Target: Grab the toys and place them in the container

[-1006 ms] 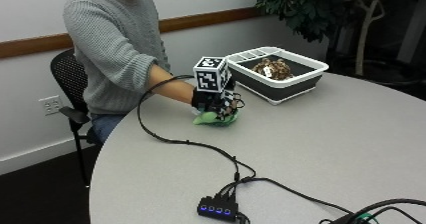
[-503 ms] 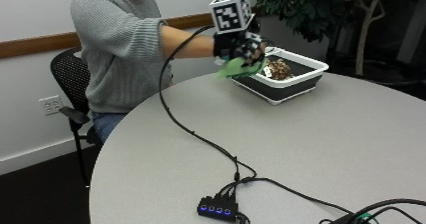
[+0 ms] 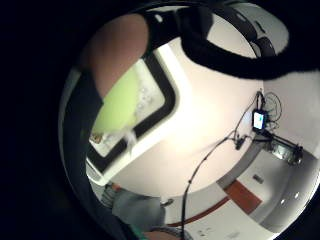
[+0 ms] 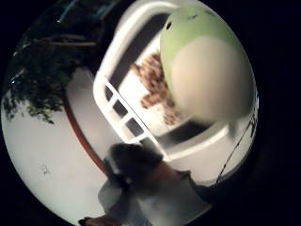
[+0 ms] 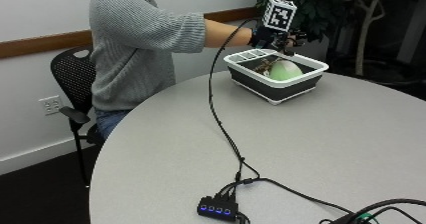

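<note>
- A green toy [image 5: 285, 70] with a pale belly sits in the white-rimmed container [image 5: 303, 82], beside a brown toy [image 5: 266, 65] already lying there.
- The thumb-side palm view shows the green toy [image 4: 207, 66] large and close, over the container's floor, so the palm is just above it.
- The gloved right hand [image 5: 274, 38] hovers over the container's near end, the arm stretched out from a person seated at the round surface [image 5: 373, 149].
- Whether the fingers are apart or clamped on the toy cannot be told; the toy looks set down or about to be dropped.
- No other toy shows on the surface, so the job seems nearly done.
</note>
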